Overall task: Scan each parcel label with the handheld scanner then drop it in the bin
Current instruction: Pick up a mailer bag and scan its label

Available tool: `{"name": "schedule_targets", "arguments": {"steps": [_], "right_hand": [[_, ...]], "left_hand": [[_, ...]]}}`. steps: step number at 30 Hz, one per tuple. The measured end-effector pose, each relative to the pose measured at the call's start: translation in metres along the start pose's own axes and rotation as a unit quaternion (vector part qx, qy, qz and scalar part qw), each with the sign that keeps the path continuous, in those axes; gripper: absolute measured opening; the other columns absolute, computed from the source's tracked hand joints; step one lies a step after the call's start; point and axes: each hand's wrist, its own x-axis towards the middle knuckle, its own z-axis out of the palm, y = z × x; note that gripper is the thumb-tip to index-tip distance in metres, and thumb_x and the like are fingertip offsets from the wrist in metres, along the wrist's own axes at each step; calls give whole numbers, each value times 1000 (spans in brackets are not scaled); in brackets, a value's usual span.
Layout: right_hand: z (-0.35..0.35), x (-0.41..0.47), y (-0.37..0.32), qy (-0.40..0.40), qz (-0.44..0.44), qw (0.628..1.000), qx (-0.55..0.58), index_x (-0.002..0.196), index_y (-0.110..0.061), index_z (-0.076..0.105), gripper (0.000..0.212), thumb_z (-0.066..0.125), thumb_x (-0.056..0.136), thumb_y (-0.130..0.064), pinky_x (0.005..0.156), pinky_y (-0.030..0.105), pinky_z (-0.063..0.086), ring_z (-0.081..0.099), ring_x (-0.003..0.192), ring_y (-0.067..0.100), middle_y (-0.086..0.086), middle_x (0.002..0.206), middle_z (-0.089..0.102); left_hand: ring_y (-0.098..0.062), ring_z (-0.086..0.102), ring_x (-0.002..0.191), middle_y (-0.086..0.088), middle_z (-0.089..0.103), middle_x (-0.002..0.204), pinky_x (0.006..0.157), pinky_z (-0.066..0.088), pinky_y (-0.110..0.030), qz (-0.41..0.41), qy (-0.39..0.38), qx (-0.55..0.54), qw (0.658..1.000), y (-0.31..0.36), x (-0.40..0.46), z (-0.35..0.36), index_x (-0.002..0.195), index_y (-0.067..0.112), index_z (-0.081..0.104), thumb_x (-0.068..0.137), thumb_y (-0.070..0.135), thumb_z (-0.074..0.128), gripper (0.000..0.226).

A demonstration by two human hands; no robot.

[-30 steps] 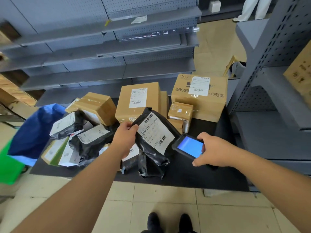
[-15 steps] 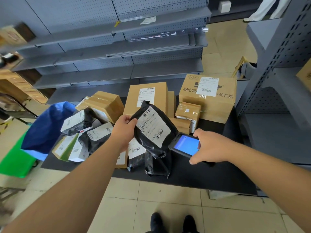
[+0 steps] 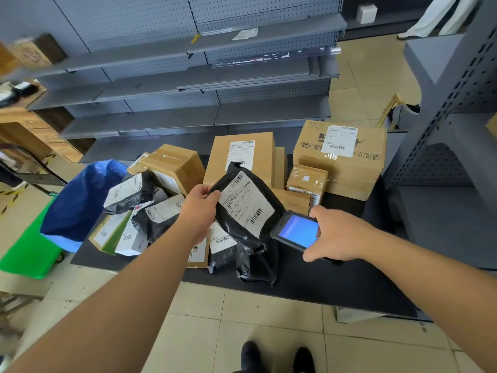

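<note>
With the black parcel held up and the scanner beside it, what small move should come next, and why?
Probably carry the black parcel left and drop it in the blue-lined bin. The left hand grips its top edge, label facing up; the scanner in the right hand sits at the label's lower corner, so scanning looks done or nearly done.

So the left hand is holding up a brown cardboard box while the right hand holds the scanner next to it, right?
Not quite: the head view shows the left hand gripping a black plastic mailer bag, not a cardboard box. The right hand does hold the scanner beside it.
</note>
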Motion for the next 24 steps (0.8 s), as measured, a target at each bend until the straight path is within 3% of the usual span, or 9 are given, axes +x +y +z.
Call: {"name": "schedule_targets", "arguments": {"steps": [9, 17, 20, 23, 24], "right_hand": [[5, 0, -5, -3, 4, 1000, 0, 124, -30, 42, 68, 81, 73, -51, 81, 32, 61, 64, 91, 17, -6, 104, 57], [9, 8, -26, 13, 2, 999, 31, 131, -30, 40, 76, 81, 71, -52, 85, 38, 64, 65, 94, 17, -7, 107, 57], [10, 15, -48, 28, 3, 999, 41, 123, -30, 42, 70, 83, 70, -49, 83, 40, 64, 65, 88, 15, -5, 103, 57], [11, 23, -78, 47, -7, 998, 45, 112, -32, 45, 62, 86, 69, -48, 76, 38, 59, 63, 84, 14, -5, 100, 56], [12, 28, -89, 56, -14, 998, 38, 107, -32, 45, 60, 86, 68, -50, 75, 37, 57, 61, 83, 13, -6, 98, 56]], "left_hand": [[-29, 76, 103, -11, 77, 108, 94, 62, -55, -11, 9, 0, 1000, -1, -5, -8, 108, 19, 61, 107, 26, 59, 7], [-31, 77, 101, -11, 79, 105, 92, 63, -54, -29, 22, -14, 999, -10, -13, -36, 108, 19, 65, 104, 28, 60, 11], [-33, 77, 99, -16, 79, 107, 85, 63, -52, -43, 33, -56, 997, -19, -14, -59, 114, 12, 67, 103, 21, 60, 15], [-26, 74, 87, -14, 76, 101, 58, 62, -34, -52, 67, -93, 992, -28, -15, -89, 112, 9, 62, 106, 15, 57, 10], [-25, 75, 88, -14, 77, 101, 58, 63, -35, -55, 78, -103, 990, -30, -16, -100, 109, 10, 63, 107, 16, 56, 9]]}}
